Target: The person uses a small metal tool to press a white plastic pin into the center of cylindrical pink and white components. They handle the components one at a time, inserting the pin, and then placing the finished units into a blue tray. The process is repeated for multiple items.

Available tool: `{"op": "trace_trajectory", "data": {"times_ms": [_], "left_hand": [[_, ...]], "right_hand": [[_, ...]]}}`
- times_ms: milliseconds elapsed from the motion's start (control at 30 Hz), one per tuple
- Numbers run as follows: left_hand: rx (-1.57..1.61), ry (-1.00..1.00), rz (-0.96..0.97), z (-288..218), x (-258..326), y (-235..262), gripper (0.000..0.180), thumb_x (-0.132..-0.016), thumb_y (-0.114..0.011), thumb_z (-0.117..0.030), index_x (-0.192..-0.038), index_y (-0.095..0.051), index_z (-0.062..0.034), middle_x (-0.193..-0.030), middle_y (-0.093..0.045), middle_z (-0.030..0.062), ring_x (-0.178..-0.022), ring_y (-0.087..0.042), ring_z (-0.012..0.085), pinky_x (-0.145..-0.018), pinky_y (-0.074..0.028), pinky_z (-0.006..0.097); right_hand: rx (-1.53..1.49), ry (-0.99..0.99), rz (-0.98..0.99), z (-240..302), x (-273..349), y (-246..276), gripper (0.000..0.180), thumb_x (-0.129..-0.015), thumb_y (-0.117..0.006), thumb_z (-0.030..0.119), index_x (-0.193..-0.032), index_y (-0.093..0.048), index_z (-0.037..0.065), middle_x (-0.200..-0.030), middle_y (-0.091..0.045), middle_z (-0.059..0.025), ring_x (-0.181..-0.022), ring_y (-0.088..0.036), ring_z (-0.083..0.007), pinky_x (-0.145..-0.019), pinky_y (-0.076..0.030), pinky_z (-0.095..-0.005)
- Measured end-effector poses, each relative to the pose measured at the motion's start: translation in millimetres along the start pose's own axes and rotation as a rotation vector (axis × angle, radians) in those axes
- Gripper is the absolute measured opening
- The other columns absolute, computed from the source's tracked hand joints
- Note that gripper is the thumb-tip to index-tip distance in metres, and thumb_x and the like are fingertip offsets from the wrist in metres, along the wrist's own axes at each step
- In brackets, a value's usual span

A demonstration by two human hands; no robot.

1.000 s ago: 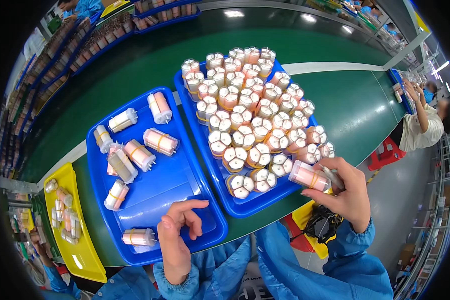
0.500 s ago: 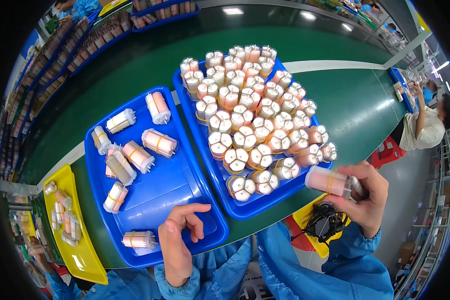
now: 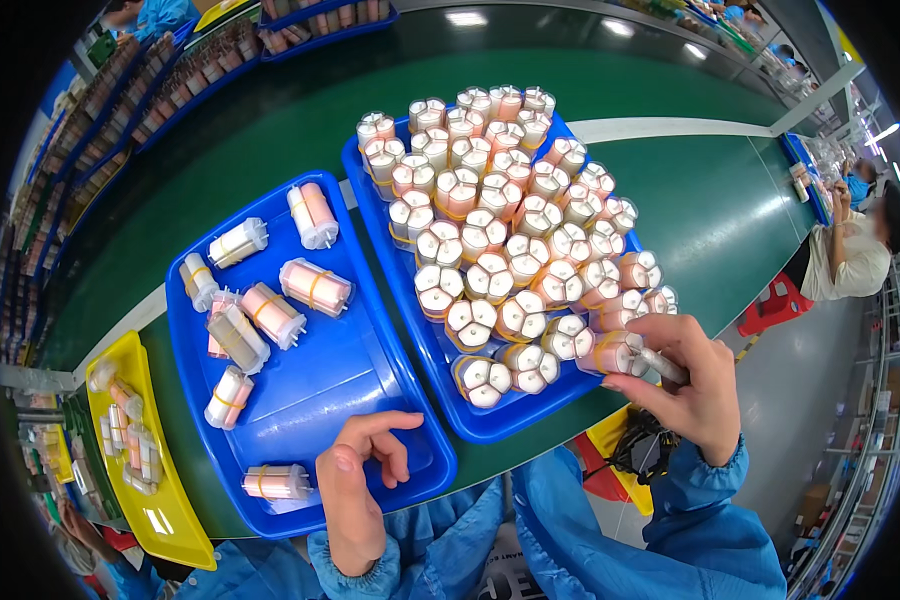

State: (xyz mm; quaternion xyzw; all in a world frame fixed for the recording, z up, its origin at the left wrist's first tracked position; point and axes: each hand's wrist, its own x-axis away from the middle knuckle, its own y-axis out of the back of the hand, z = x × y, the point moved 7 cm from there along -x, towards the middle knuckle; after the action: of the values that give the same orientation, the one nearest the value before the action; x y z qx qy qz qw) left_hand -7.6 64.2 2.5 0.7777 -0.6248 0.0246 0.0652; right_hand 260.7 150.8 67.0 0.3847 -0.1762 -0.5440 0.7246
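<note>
My right hand [image 3: 692, 385] grips a pink-and-white banded bundle [image 3: 618, 352] at the near right corner of the right blue tray [image 3: 425, 330], touching the packed upright bundles [image 3: 500, 230] there. My left hand [image 3: 355, 480] rests on the near edge of the left blue tray [image 3: 315, 400], fingers loosely curled and holding nothing. Several bundles lie flat in that tray, such as one with yellow bands [image 3: 315, 285]; another [image 3: 276, 482] lies just left of my left hand.
A yellow tray [image 3: 175, 525] with several parts sits at the near left of the green table [image 3: 690, 220]. More blue trays line the far left edge. A seated person [image 3: 855, 255] works at the right. A yellow bin [image 3: 615, 450] is under my right hand.
My right hand, with a bundle held away from the tray, has moved back left and set it against the packed bundles at the near right corner. My left hand barely moved.
</note>
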Motion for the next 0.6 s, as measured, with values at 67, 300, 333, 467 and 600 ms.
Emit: {"op": "trace_trajectory", "data": {"times_ms": [67, 300, 333, 467, 600], "left_hand": [[-0.006, -0.005, 0.008, -0.9, -0.4, -1.1, 0.073, -0.098, -0.018, -0.056, -0.098, -0.060, 0.0035, -0.059, -0.045, 0.0028, -0.056, -0.042, 0.0099, -0.052, -0.030, 0.024], [-0.005, -0.004, 0.016, -0.2, -1.7, -2.2, 0.073, -0.098, -0.019, -0.057, -0.098, -0.060, 0.0043, -0.059, -0.046, 0.0031, -0.055, -0.041, 0.0097, -0.052, -0.030, 0.024], [-0.004, -0.002, 0.013, 0.5, -1.4, -1.9, 0.073, -0.098, -0.020, -0.057, -0.098, -0.060, 0.0043, -0.059, -0.046, 0.0031, -0.055, -0.041, 0.0097, -0.052, -0.030, 0.024], [-0.007, -0.005, 0.009, 1.4, -0.6, -2.3, 0.073, -0.098, -0.020, -0.057, -0.098, -0.060, 0.0042, -0.059, -0.046, 0.0031, -0.055, -0.041, 0.0096, -0.052, -0.030, 0.024], [-0.010, -0.011, 0.010, 3.2, 0.4, -0.8, 0.072, -0.098, -0.022, -0.056, -0.098, -0.060, 0.0043, -0.059, -0.046, 0.0031, -0.055, -0.041, 0.0097, -0.052, -0.031, 0.024]], "right_hand": [[0.025, 0.056, -0.012, 1.8, -3.5, 0.3, 0.045, -0.071, -0.082, 0.019, -0.107, -0.060, 0.006, -0.093, -0.069, -0.0068, -0.074, -0.068, -0.0203, -0.060, -0.052, -0.0283], [0.088, -0.021, -0.025, -7.0, -5.4, -18.7, 0.044, -0.071, -0.081, 0.018, -0.108, -0.061, 0.006, -0.098, -0.071, -0.0072, -0.068, -0.069, -0.0205, -0.058, -0.054, -0.0265], [0.117, -0.026, -0.038, -6.2, -6.4, -18.6, 0.044, -0.071, -0.081, 0.018, -0.108, -0.061, 0.006, -0.098, -0.071, -0.0073, -0.068, -0.069, -0.0205, -0.058, -0.054, -0.0265], [0.186, -0.040, -0.094, -4.0, -8.0, -19.3, 0.045, -0.071, -0.081, 0.017, -0.109, -0.061, 0.006, -0.099, -0.071, -0.0080, -0.068, -0.070, -0.0201, -0.058, -0.054, -0.0264], [0.202, -0.045, -0.182, -4.0, -5.6, -24.6, 0.047, -0.071, -0.082, 0.017, -0.111, -0.061, 0.006, -0.097, -0.071, -0.0080, -0.063, -0.067, -0.0179, -0.056, -0.053, -0.0259]]}}
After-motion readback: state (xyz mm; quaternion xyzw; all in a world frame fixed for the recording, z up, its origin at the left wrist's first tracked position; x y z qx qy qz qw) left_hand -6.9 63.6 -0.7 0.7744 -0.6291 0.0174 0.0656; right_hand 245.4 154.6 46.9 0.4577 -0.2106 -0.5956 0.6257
